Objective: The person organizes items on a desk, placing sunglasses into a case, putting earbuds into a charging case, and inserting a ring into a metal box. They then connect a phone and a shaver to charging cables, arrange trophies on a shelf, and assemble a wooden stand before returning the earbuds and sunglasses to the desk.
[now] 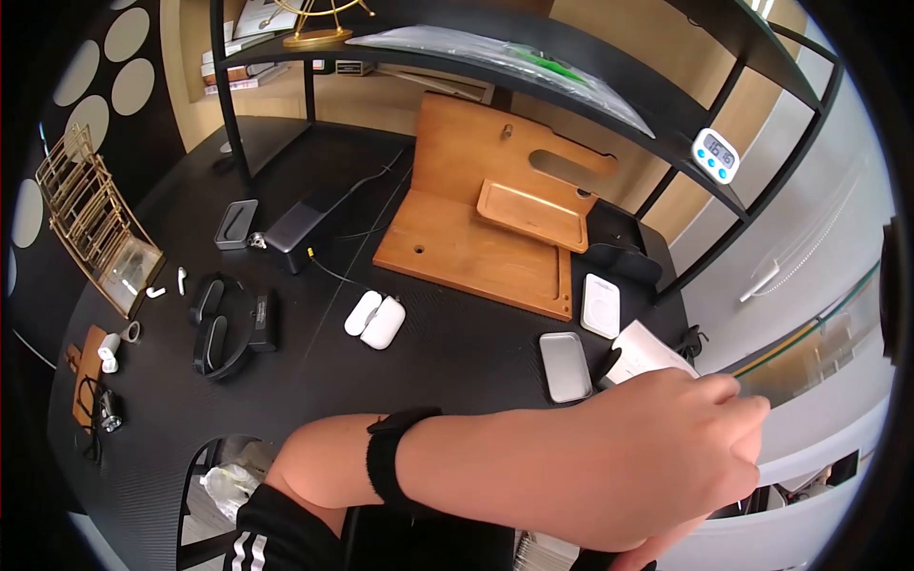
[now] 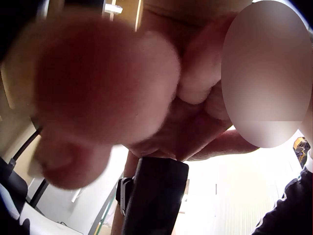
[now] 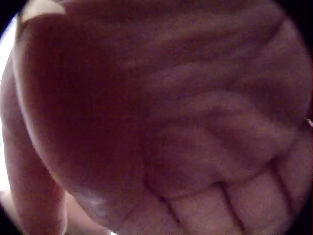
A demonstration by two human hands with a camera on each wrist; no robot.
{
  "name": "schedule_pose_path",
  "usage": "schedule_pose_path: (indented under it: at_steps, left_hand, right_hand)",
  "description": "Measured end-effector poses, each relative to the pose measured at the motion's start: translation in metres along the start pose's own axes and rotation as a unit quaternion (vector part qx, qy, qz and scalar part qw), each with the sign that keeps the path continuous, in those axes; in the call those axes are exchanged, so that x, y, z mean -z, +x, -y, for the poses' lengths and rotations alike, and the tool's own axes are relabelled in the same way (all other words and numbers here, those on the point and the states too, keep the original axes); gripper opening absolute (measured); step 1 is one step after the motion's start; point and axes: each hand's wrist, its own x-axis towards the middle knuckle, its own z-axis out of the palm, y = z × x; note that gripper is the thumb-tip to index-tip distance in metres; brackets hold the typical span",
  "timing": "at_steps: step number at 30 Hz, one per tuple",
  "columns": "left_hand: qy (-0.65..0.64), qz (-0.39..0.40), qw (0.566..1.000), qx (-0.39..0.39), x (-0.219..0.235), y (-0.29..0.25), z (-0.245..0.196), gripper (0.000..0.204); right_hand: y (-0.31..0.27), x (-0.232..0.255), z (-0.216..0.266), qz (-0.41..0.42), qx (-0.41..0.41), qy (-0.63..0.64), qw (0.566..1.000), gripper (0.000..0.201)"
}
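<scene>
My left hand (image 1: 666, 447) reaches across to the right side, its fingers curled under and its back toward the head camera. A black band (image 1: 386, 457) circles that forearm. Below the hand, its thumb (image 1: 652, 552) points down beside a dark thing at the bottom edge. In the left wrist view, large blurred fingers (image 2: 107, 83) fill the upper part, close over a black block (image 2: 156, 196); whether they hold anything, I cannot tell. The palm of my right hand (image 3: 195, 122) fills the right wrist view, with nothing lying in it and the fingertips out of frame.
On the black desk (image 1: 314, 381) lie an open white earbud case (image 1: 381, 320), a black headset (image 1: 228, 328), a wooden stand (image 1: 476, 247), a grey tin (image 1: 566, 366) and a white pad (image 1: 601, 305). A metal shelf (image 1: 752, 205) with a timer (image 1: 715, 156) rises behind.
</scene>
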Motion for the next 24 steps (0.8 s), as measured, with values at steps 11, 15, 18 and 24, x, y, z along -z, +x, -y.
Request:
schedule_pose_path:
  at_steps: [11, 15, 18, 24]
  left_hand:
    - [0.033, -0.098, 0.995, 0.001, 0.007, 0.008, -0.002, 0.016]
    - [0.076, -0.268, 0.959, -0.041, -0.001, 0.017, 0.000, 0.025]
    - [0.124, -0.401, 0.905, -0.073, -0.011, 0.024, 0.006, 0.031]
    - [0.098, -0.497, 0.856, -0.100, -0.010, 0.027, 0.003, 0.024]
  right_hand:
    - [0.004, -0.001, -0.001, -0.014, 0.047, 0.055, 0.997, 0.042]
    - [0.010, -0.013, 0.002, -0.019, 0.075, 0.096, 0.992, 0.046]
    - [0.011, -0.020, 0.005, -0.023, 0.088, 0.125, 0.988, 0.049]
    - [0.007, -0.012, -0.002, -0.037, 0.100, 0.137, 0.985, 0.054]
